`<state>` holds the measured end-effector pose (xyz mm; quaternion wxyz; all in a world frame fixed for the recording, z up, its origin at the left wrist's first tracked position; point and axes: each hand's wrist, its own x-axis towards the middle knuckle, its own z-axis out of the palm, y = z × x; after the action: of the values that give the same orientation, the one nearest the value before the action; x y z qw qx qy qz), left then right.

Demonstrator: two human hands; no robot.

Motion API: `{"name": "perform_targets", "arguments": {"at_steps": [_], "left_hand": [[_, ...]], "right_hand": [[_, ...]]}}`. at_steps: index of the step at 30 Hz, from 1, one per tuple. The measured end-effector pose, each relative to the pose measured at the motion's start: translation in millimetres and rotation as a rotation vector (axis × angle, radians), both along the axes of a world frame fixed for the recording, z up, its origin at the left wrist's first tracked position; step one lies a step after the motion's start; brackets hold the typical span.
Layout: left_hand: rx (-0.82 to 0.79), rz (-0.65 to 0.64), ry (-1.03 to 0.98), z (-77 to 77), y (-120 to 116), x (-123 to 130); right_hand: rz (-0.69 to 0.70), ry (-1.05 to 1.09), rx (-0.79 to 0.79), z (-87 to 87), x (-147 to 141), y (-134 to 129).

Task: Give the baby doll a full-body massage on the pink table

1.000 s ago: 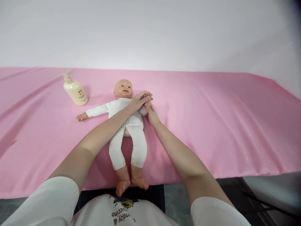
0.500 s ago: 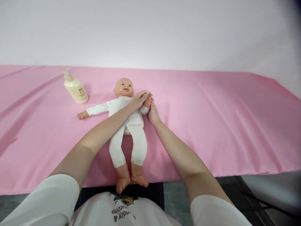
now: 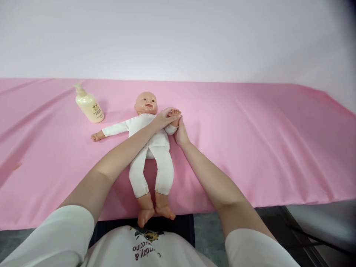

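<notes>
A baby doll [image 3: 150, 129] with a white cloth body lies on its back, its bare feet toward me at the table's near edge. My left hand [image 3: 164, 118] reaches across its chest and grips the doll's hand [image 3: 174, 112] on the right side, thumb laid over the palm. My right hand [image 3: 181, 132] holds the same little hand and wrist from the right; its fingers are partly hidden behind. The doll's other arm [image 3: 115, 128] stretches out to the left, untouched.
A cream pump bottle [image 3: 89, 106] lies tilted on the pink cloth [image 3: 250, 148], left of the doll's head. Behind the table is a white wall [image 3: 178, 40]. The cloth's near edge hangs just in front of my body.
My left fingers have shifted off the top of the doll's hand, and its small fingers now show. My left thumb lies across its palm. My right hand has barely moved.
</notes>
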<state>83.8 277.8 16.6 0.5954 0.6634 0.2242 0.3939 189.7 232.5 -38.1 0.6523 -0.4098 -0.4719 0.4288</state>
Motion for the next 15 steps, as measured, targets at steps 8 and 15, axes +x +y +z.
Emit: {"name": "perform_targets", "arguments": {"at_steps": [8, 15], "left_hand": [[0.055, 0.059, 0.06, -3.8, 0, 1], [0.088, -0.02, -0.026, -4.8, 3, 1]], "right_hand": [[-0.041, 0.027, 0.017, -14.1, 6, 10], [-0.041, -0.017, 0.02, -4.9, 3, 1]]}}
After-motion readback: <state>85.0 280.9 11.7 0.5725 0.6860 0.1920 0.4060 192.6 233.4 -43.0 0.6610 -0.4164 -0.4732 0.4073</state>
